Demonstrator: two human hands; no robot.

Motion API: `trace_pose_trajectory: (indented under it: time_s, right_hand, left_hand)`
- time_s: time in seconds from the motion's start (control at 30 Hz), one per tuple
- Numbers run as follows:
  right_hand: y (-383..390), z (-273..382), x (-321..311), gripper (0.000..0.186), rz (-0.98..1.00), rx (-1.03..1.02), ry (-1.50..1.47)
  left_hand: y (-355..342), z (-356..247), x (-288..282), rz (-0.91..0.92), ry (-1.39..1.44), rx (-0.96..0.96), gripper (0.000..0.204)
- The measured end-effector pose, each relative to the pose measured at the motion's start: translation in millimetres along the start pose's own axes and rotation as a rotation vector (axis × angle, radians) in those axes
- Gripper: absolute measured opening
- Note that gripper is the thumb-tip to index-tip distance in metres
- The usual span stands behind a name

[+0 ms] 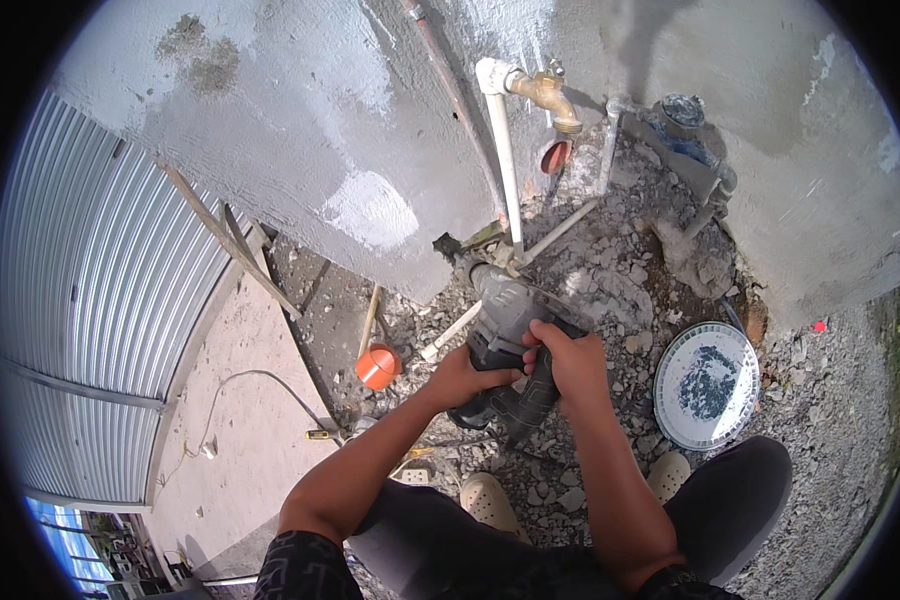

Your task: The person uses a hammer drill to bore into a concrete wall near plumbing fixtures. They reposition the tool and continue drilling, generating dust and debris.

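A: Nearest the lens, two pale shoes (490,498) are seen planted on the rubble (620,300), with dark trousers bent into a squat above them.

B: And just beyond, a grey rotary hammer drill (505,345) is gripped by both hands. The left hand (460,378) is wrapped around the rear handle at about seven o'clock from the tool's body; the right hand (570,355) is closed over the side of the housing at four o'clock. Fingers are curled tight on both, none spread.

A: The long axis?

B: It is run from the lower handle up toward eleven o'clock, with the nose aimed at the foot of the grey rendered wall (320,150). The bit tip itself is hidden in debris, so contact cannot be confirmed.

A: At nine o'clock from the drill, an orange pipe cap (378,366) is seen. At three o'clock, a round white lid (708,385) is laid flat.

B: Farther up, a white pipe (505,160) is stood against the wall, topped by a brass tap (550,95).
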State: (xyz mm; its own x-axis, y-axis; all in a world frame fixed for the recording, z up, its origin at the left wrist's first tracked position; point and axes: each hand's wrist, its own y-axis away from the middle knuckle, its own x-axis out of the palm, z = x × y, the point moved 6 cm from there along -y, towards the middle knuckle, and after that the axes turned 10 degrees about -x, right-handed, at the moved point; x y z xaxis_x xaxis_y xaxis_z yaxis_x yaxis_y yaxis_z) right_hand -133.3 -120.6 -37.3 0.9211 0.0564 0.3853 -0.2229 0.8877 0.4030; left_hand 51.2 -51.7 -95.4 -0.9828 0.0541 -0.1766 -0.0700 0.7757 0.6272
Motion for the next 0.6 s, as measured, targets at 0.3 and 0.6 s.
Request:
trace_pose_trajectory:
  time_s: [0.3, 0.6]
  right_hand:
    - [59, -23, -44, 0.025, -0.080, 0.272, -0.398]
    - [121, -71, -73, 0.014, -0.188, 0.204, -0.539]
  left_hand:
    - [40, -1, 14, -0.164, -0.476, -0.014, 0.093]
    - [103, -27, 40, -0.265, -0.949, -0.078, 0.101]
